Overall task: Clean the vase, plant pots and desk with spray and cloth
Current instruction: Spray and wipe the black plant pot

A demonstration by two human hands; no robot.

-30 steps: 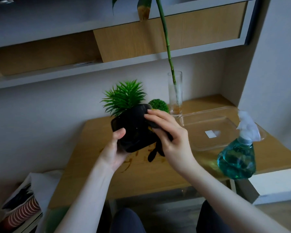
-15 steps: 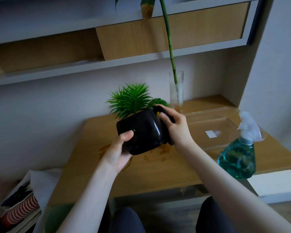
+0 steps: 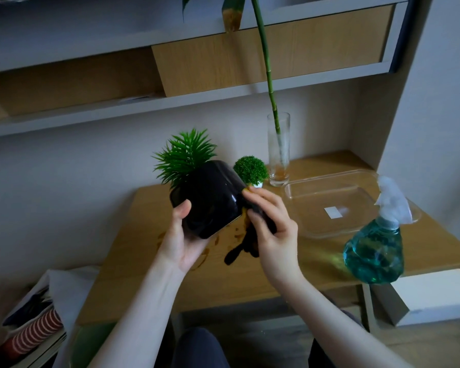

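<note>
Glossy black plant pot [image 3: 209,199] is held tilted above the desk [image 3: 250,274], the left hand [image 3: 182,241] gripping its base. The right hand [image 3: 272,231] grasps a dark cloth [image 3: 246,247] against its side. A hard rub could slip it loose onto the wet patch.

A single view is given, taken from a wide-angle camera worn on the head and aimed forward and down over the desk [image 3: 250,277]. The scene is seen from close above: both forearms enter from the bottom edge, and the left hand [image 3: 181,240] and right hand [image 3: 274,232] are framed near the centre. The shelf unit [image 3: 250,62] is seen at twelve o'clock, the spray bottle [image 3: 375,248] at about four o'clock. Straight edges are bowed by the lens toward the borders. No second view is supplied, so nothing is shared.
</note>
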